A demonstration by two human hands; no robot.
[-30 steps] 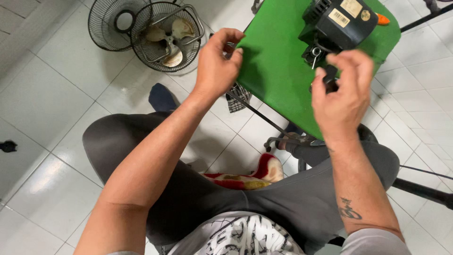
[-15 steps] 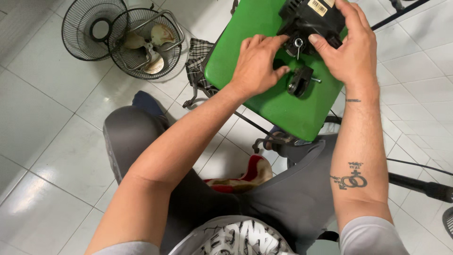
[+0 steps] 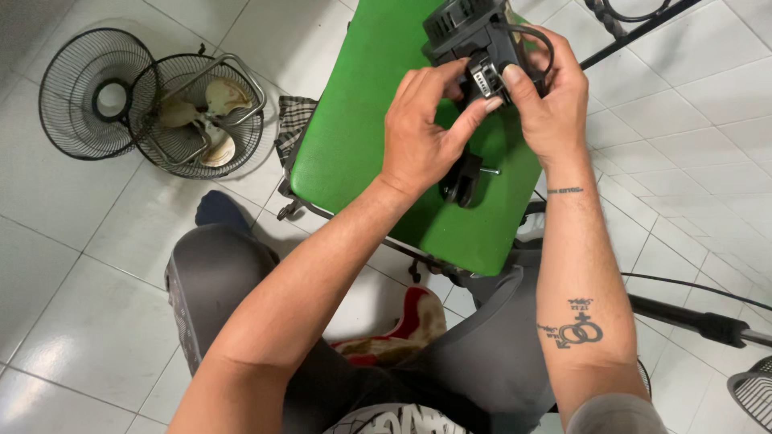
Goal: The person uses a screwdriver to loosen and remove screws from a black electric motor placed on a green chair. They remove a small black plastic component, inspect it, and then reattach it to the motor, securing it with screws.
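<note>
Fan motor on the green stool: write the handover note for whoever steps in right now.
Left hand: fingers pinch a small pale part at the front of the black fan motor.
Right hand: grips the motor's right side and steadies it.
Motor sits on the green stool, a black knob-like part lying beside it.
Done: fan grilles and blades are off, lying on the floor to the left.
Left: the motor housing looks unopened.

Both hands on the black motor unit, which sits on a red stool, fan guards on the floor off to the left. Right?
Not quite: the stool is green, not red, as the head view shows. The rest holds: both the left hand and right hand grip the black motor unit, and the fan guards lie on the floor to the left.
</note>
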